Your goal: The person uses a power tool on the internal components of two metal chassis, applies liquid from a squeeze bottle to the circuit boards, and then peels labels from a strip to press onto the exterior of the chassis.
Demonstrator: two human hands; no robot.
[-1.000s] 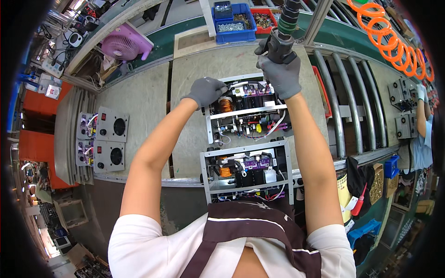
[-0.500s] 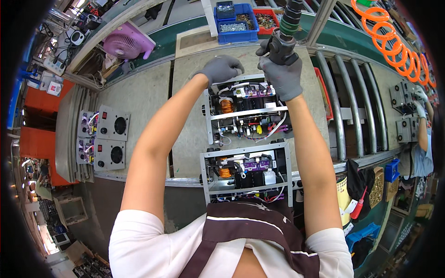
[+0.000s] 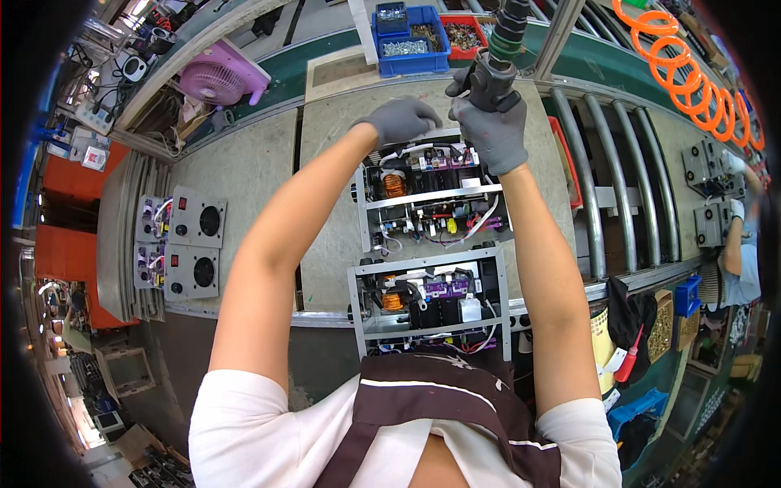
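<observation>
In grey gloves, both my hands are at the far side of an open metal chassis (image 3: 431,195) with a copper coil, purple boards and wiring inside. My right hand (image 3: 495,134) is wrapped round a black power screwdriver (image 3: 493,81), which stands roughly upright at the far right corner. My left hand (image 3: 404,122) has its fingers curled down at the far edge of the frame, left of the screwdriver; whatever they pinch is hidden. The tool's tip is also out of sight. Nearer to me stands a second similar chassis (image 3: 429,299), touched by neither hand.
Blue bins (image 3: 415,53) and a red bin (image 3: 465,37) of small fasteners stand beyond the worktable. Two finished-looking grey units (image 3: 194,244) with fans sit left, near a pink fan (image 3: 220,80). Right are metal rollers (image 3: 622,179), an orange coiled hose (image 3: 691,77) and a co-worker's gloved hands (image 3: 735,183).
My left hand has shifted right along the far edge, closer to the screwdriver. The right hand and tool stay nearly in place.
</observation>
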